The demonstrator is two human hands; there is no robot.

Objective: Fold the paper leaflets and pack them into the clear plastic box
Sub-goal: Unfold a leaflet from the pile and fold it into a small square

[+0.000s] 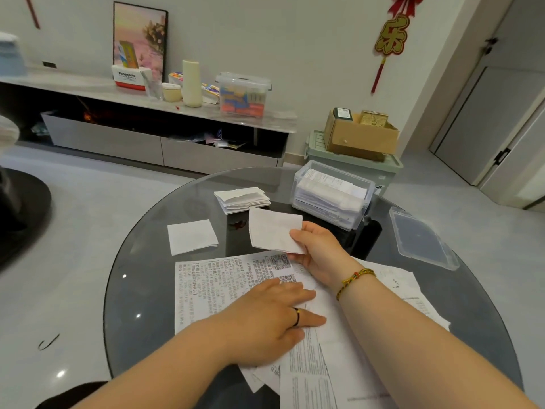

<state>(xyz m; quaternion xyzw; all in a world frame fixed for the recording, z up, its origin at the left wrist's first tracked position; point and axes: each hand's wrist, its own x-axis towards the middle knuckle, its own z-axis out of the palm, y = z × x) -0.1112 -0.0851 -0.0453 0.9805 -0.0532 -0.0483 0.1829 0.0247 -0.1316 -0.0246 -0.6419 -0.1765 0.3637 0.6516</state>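
Clear plastic box (321, 215) looked nearly full. My right hand (318, 255) pinched one folded leaflet (272, 230) between its fingers; my left hand (265, 314), fingers straight, pressed unfolded leaflets (206, 287) yet to fold.

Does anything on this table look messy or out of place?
Nothing is spilled or torn. The unfolded leaflets under the left hand lie in a crooked, overlapping heap, unlike the neat folded leaflet the right hand holds. The lid lies apart from the clear plastic box, close to the table's right rim.
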